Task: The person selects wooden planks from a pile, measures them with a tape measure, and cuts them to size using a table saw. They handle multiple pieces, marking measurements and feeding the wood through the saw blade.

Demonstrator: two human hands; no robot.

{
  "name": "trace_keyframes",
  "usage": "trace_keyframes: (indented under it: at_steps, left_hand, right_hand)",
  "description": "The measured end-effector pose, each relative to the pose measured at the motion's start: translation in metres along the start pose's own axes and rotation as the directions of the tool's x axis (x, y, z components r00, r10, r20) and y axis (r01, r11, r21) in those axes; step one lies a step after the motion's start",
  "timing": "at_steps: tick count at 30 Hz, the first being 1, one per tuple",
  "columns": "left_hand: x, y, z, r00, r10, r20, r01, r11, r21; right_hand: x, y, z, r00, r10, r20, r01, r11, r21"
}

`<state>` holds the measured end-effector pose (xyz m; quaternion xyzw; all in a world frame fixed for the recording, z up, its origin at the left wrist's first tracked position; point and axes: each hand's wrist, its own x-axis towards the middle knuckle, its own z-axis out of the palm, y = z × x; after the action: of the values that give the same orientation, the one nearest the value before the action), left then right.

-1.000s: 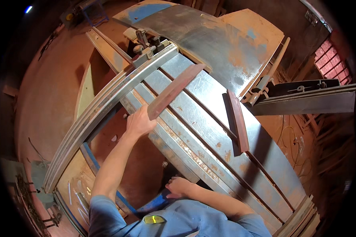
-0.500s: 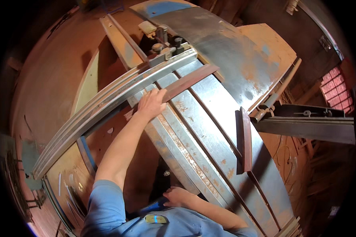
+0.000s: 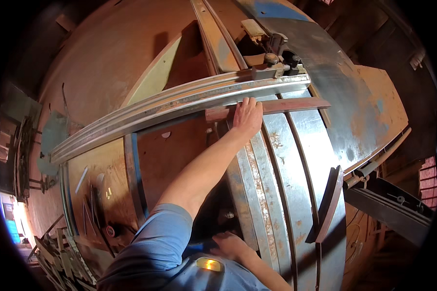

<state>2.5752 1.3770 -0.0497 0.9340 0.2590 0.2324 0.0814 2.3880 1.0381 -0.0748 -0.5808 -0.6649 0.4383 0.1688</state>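
My left hand (image 3: 248, 118) is closed over a reddish-brown wooden strip (image 3: 296, 105), fingers over its far edge. The strip lies crosswise on a grooved metal machine table, along the near side of a long aluminium fence (image 3: 179, 103). Its right end is cut at a slant; its left end sticks out past the table's edge. My right hand (image 3: 232, 245) is low in front of my body, near the table's left edge, with its fingers loosely apart and nothing seen in them. A second reddish-brown wooden piece (image 3: 331, 206) rests lengthwise on the table's right part.
The metal table (image 3: 303, 189) has dark lengthwise slots and rust patches. Clamp-like fittings with knobs (image 3: 272, 59) sit at the fence's far end. A board (image 3: 102, 182) with small scraps lies at left. A dark metal beam (image 3: 388, 208) juts out at right.
The view has turned, so the whole scene is shifted and rotated. The strip now lies closer and more nearly parallel to the fence, with my left hand still on it.
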Motion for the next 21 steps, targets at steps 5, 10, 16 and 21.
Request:
trace_keyframes:
  at_steps: [5,10,16,21]
  left_hand:
    - [0.005,0.002,0.006,1.000,0.002,0.003,-0.002,0.999,0.036]
    - [0.011,0.001,0.012,0.999,-0.025,-0.032,0.026,1.000,0.015]
    - [0.013,0.002,0.013,0.998,-0.043,-0.039,0.043,0.999,0.018]
    - [0.015,-0.001,0.017,0.996,-0.038,-0.076,0.040,0.999,0.030]
  right_hand:
    - [0.000,0.001,-0.001,0.999,0.024,0.024,-0.024,0.999,0.022]
    - [0.001,0.003,-0.001,0.998,0.026,0.055,-0.027,0.999,0.021]
    - [0.001,0.002,-0.003,0.998,0.022,0.063,-0.024,0.999,0.025]
    - [-0.001,0.005,0.004,1.000,0.007,-0.004,-0.007,1.000,0.028]
